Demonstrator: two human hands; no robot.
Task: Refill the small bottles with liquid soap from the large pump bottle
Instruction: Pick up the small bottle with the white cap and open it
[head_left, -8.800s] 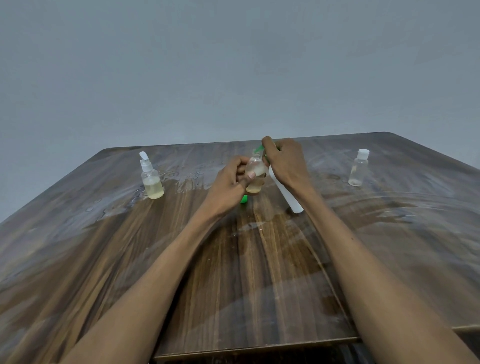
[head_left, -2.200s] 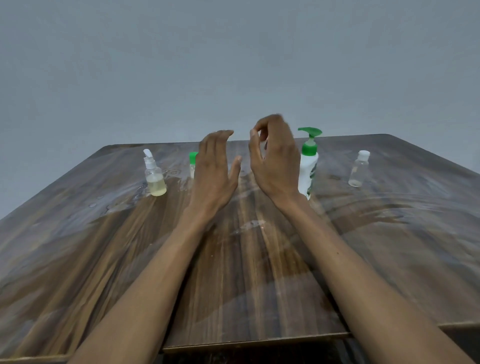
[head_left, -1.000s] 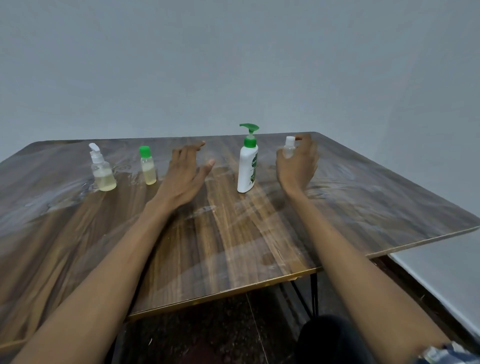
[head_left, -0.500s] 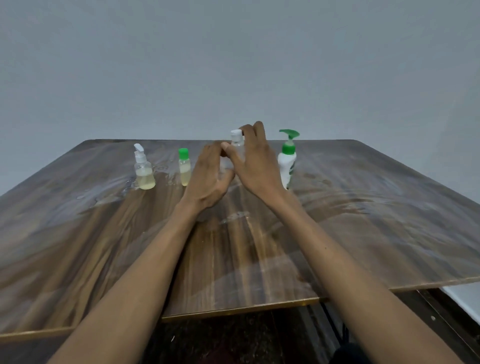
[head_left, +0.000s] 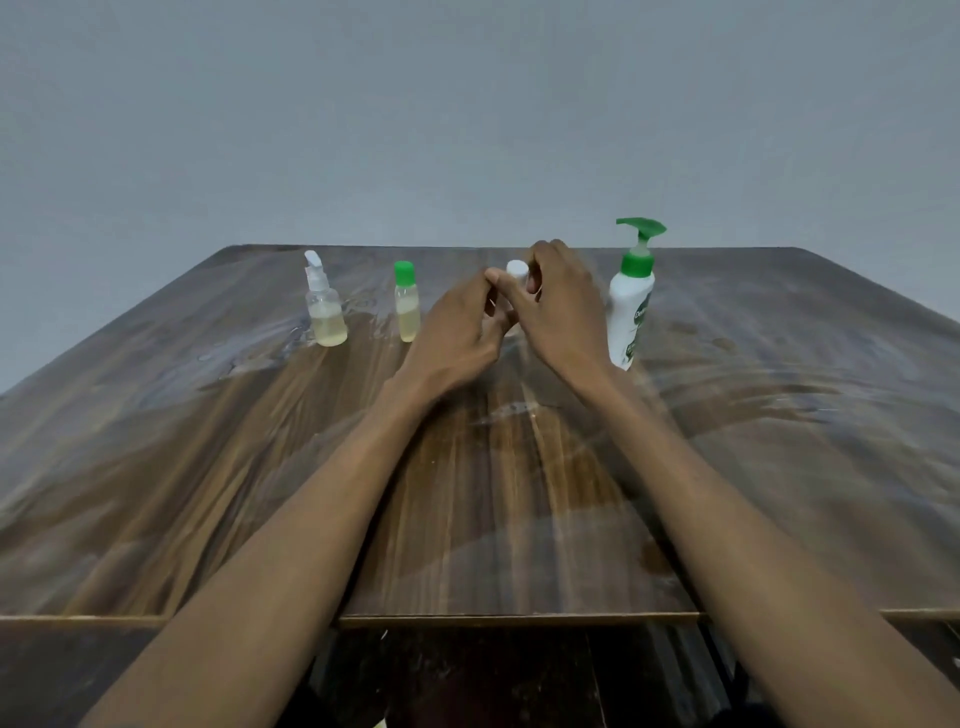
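Both my hands meet at the middle of the wooden table (head_left: 779, 415) around a small clear bottle with a white cap (head_left: 516, 269). My left hand (head_left: 457, 332) holds its body, which is mostly hidden. My right hand (head_left: 558, 306) curls its fingers round the cap. The large white pump bottle (head_left: 630, 312) with a green pump stands upright just right of my right hand. To the left stand a small green-capped bottle (head_left: 406, 306) and a small spray bottle (head_left: 324, 306), both holding yellowish liquid.
Wet smears shine on the table top around the bottles. The table's front edge (head_left: 519, 618) runs across near me, with dark floor below it. A plain grey wall rises behind the table.
My right hand fetched the white-capped bottle from the right side and brought it to the middle. My left hand has closed on its body, and my right hand now sits on the cap.
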